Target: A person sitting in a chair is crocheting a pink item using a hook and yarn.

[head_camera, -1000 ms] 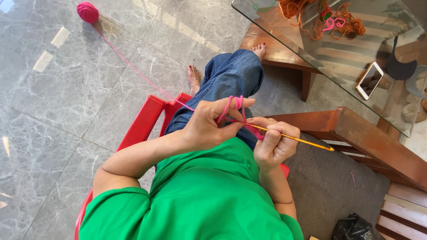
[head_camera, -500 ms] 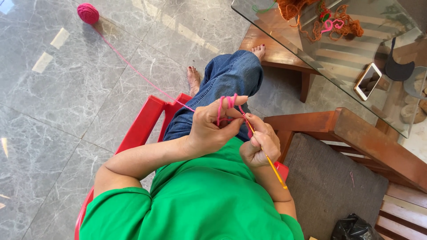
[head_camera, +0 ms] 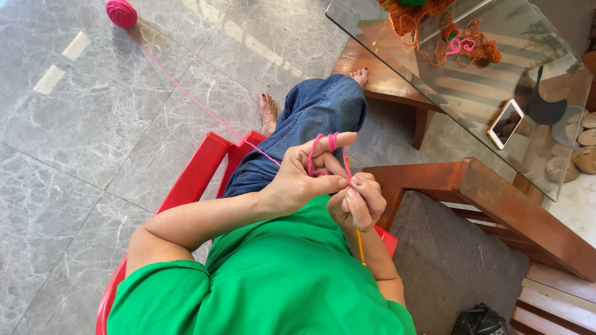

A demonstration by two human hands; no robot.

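Grey marble floor (head_camera: 74, 155). Glass table (head_camera: 496, 80), top right, carrying orange yarn work (head_camera: 434, 28) and a phone (head_camera: 505, 123). Red plastic chair (head_camera: 198, 174), seated person in green shirt. Left hand (head_camera: 304, 177): fingers curled, pink yarn (head_camera: 186, 93) looped over the raised forefinger (strand runs taut across the floor). Right hand (head_camera: 357, 201): closed on an orange crochet hook (head_camera: 359, 245), touching the left. Pink yarn ball (head_camera: 121, 12), far top left.
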